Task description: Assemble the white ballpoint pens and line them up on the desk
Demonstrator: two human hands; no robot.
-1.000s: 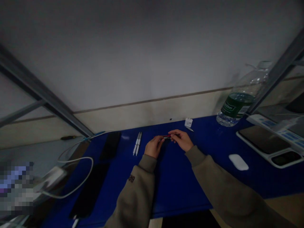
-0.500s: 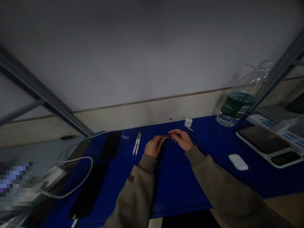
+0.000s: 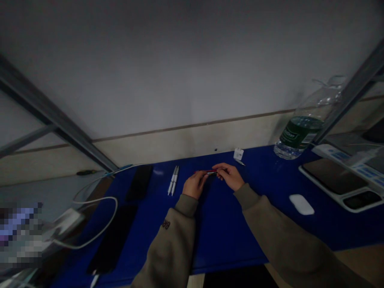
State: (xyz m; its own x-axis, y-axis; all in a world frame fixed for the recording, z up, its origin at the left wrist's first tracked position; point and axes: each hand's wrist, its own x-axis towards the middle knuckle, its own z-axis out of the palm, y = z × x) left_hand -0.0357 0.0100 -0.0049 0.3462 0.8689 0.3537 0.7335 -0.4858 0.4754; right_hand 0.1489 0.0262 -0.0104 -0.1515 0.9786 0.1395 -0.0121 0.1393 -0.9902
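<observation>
My left hand (image 3: 193, 185) and my right hand (image 3: 229, 176) are close together over the blue table (image 3: 225, 236). Between them runs a thin pen (image 3: 212, 173), red along its far side with a pale and dark part nearer me. The fingers of my left hand pinch its left part; those of my right hand pinch its right end. Whether it is one piece or two is too small to tell. Two white and grey pens (image 3: 173, 181) lie side by side left of my left hand. Beyond my right hand, a small metal-tipped piece (image 3: 240, 162) lies by a white tag (image 3: 238, 153).
A large clear bottle (image 3: 301, 132) with a green label stands at the back right. Nearer are a white oval case (image 3: 301, 204) and a scale-like device (image 3: 336, 180). On the left lie two dark phones (image 3: 139, 183) and a white cable (image 3: 115, 216).
My hands stay in nearly the same place, and the pale and dark part between them looks slightly shifted. The whole view has moved very slightly.
</observation>
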